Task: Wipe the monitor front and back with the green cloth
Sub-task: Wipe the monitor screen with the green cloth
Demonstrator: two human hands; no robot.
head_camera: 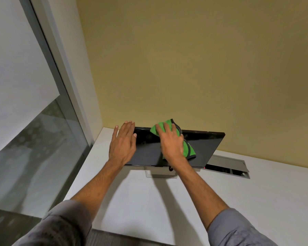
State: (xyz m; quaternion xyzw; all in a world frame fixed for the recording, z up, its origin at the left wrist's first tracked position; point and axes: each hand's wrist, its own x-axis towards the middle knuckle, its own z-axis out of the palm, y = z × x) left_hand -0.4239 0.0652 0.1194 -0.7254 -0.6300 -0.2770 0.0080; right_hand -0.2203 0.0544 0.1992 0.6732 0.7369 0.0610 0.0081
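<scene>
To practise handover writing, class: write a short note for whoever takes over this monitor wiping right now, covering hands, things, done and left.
Left hand: open, straight fingers steadying the monitor at its upper left corner.
Right hand: flat, pressing the green cloth on the upper middle of the screen.
Monitor stands on the white desk.
Done: front wipe begun; how much is covered cannot be told.
Left: rest of the front, then the back.

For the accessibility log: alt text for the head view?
A person's right hand presses a green cloth against a black monitor on a white desk, while the left hand rests on the monitor's left edge. A yellow wall is behind.
</scene>
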